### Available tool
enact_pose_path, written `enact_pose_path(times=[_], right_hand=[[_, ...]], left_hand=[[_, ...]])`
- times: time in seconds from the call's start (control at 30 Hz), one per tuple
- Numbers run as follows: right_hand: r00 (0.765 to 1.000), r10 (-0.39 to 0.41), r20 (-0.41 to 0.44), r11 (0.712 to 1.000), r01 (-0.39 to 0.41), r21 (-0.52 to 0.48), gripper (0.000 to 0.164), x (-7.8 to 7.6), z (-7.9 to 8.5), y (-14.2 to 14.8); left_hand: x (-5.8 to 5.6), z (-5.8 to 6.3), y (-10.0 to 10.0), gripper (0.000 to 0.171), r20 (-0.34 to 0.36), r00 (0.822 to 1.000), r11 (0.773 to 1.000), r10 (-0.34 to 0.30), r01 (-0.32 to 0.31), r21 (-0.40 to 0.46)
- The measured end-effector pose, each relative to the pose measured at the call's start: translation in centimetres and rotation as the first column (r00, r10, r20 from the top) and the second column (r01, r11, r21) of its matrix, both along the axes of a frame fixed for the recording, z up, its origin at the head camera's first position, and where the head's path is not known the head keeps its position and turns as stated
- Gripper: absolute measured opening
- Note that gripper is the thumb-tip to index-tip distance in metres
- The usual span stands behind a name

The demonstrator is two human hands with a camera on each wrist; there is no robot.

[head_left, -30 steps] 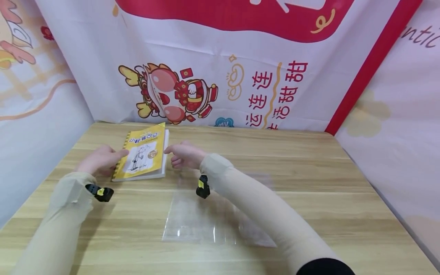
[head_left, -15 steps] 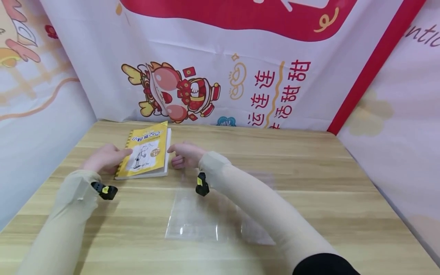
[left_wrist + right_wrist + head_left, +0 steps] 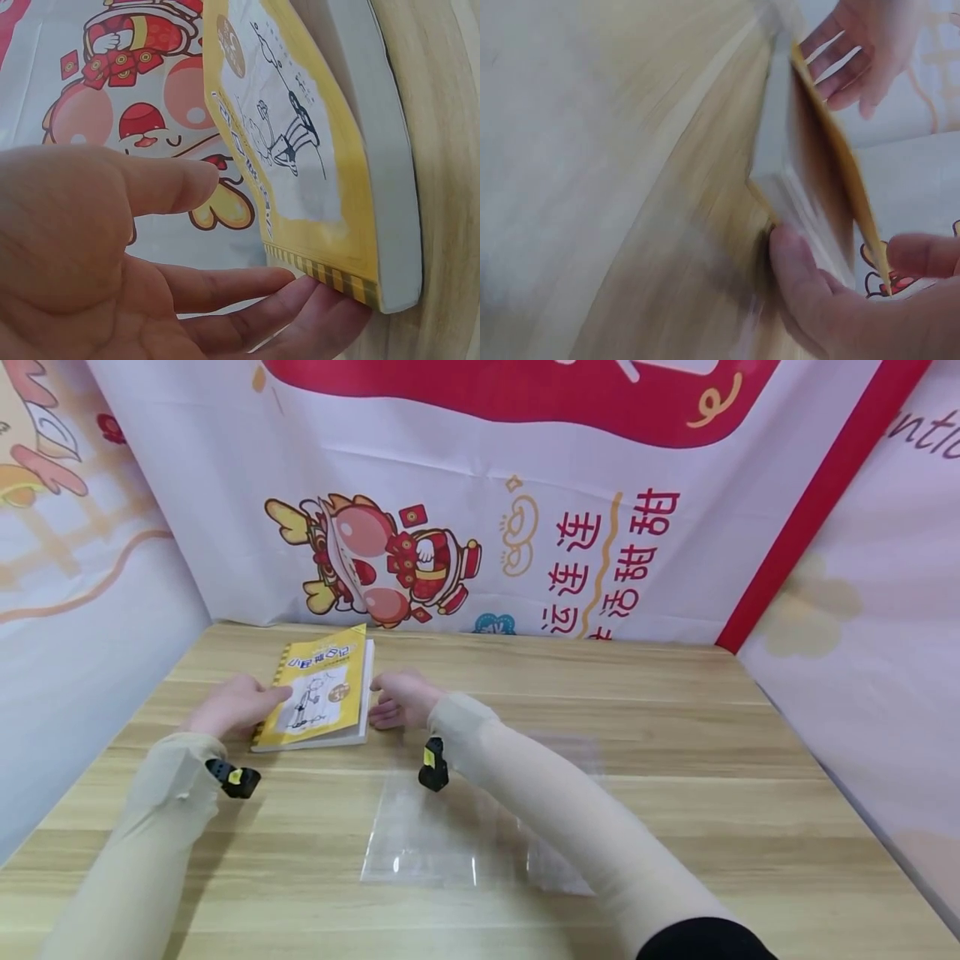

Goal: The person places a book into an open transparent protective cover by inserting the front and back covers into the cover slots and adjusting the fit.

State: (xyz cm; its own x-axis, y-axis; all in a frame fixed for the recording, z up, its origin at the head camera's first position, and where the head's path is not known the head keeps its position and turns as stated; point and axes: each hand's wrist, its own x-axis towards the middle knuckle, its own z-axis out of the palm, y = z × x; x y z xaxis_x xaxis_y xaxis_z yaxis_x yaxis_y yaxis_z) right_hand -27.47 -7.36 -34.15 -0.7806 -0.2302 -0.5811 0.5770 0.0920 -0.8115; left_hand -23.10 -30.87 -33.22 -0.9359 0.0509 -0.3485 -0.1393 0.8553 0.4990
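A yellow paperback book point(image 3: 315, 689) with a cartoon figure on its cover lies at the table's back left, its front cover slightly lifted. My left hand point(image 3: 232, 706) is at its striped spine; in the left wrist view the fingertips point(image 3: 330, 319) touch the spine edge and the thumb is off the cover. At the opposite side, my right hand point(image 3: 405, 697) touches the page edge. The right wrist view has its fingers point(image 3: 795, 262) against the lower edge of the book point(image 3: 780, 165), with the thumb point(image 3: 922, 255) near the raised cover.
A clear plastic sheet or bag point(image 3: 420, 852) lies flat on the wooden table point(image 3: 675, 827), partly under the right forearm. Printed cloth point(image 3: 465, 443) hangs behind the table and at both sides. Each wrist bears a small black camera point(image 3: 433, 766).
My right hand's fingers have uncurled somewhat toward the book's page edge. My left hand stays by the spine. The book has not visibly moved on the table; the view shifted slightly.
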Motion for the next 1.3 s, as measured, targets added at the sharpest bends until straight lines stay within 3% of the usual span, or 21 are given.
enact_pose_path(times=[0.17, 0.4, 0.63, 0.83, 1.3], right_hand=[[0.998, -0.059, 0.038, 0.998, 0.059, 0.006, 0.037, -0.1, 0.4, -0.1], [0.995, -0.070, 0.067, 0.997, 0.071, -0.021, 0.034, -0.3, 0.3, -0.2], [0.986, -0.121, 0.114, 0.992, 0.122, -0.001, 0.031, -0.4, 0.4, -0.3], [0.980, -0.109, 0.169, 0.993, 0.115, -0.028, 0.036, -0.9, 0.1, 0.2], [0.984, -0.140, 0.111, 0.989, 0.133, 0.066, 0.055, -0.1, 0.3, -0.6]], left_hand=[[-0.1, -0.1, 0.3, 0.067, -0.009, 1.000, 1.000, 0.010, -0.010, 0.009], [-0.3, -0.4, 0.5, 0.055, 0.004, 1.000, 1.000, 0.021, -0.021, 0.014], [-0.4, -0.4, 0.7, 0.056, 0.023, 1.000, 1.000, 0.014, -0.014, 0.006], [-0.2, -0.1, 0.9, 0.064, 0.050, 0.999, 1.000, 0.014, -0.015, 0.017], [0.2, 0.0, 2.2, 0.069, 0.040, 0.999, 0.999, 0.030, -0.031, 0.036]])
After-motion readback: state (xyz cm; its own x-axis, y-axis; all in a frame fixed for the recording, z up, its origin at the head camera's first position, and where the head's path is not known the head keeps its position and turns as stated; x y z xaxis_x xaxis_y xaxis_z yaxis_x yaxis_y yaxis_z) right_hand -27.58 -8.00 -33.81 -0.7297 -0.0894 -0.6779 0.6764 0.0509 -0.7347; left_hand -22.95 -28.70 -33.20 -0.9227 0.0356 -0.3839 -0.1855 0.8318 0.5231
